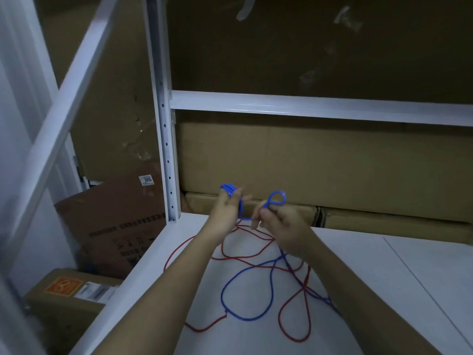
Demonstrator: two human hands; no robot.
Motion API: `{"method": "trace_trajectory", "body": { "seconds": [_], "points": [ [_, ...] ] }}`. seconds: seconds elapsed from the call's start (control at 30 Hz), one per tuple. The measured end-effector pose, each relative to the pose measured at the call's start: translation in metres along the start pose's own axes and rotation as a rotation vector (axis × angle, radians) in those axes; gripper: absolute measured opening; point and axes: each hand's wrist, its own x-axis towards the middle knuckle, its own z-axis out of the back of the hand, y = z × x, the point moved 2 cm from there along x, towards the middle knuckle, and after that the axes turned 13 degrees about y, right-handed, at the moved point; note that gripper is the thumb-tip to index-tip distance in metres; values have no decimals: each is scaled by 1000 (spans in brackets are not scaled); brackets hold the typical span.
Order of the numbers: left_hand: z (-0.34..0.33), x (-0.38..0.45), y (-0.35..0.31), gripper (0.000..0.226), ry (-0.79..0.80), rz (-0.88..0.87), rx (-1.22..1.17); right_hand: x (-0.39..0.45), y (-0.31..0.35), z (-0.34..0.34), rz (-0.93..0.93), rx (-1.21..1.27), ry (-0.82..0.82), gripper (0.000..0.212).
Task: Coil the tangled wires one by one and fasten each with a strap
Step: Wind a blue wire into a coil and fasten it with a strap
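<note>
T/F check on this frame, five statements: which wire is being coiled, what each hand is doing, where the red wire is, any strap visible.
1. The blue wire is the one being coiled. True.
2. The left hand is empty. False: several turns of the blue wire are wound round its fingers.
3. The right hand pinches a small loop of the blue wire. True.
4. The red wire is already coiled and strapped. False: it lies loose on the white shelf, crossing the blue wire.
5. A strap is fastened round the blue coil. False: no strap shows on it.
</note>
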Motion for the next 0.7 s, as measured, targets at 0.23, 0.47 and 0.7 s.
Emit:
{"method": "trace_trajectory", "body": {
  "seconds": [0.23,0.47,0.7],
  "points": [
    [-15,-10,2,33,297,21,58,19,-11,34,-149,114,-91,25],
    [-20,-8,-5,39,326,-13,260,30,-47,26,-216,149,-174,11],
    [5,4,6,46,226,9,432,30,-42,32,-127,-119,-139,16]
  ]
}}
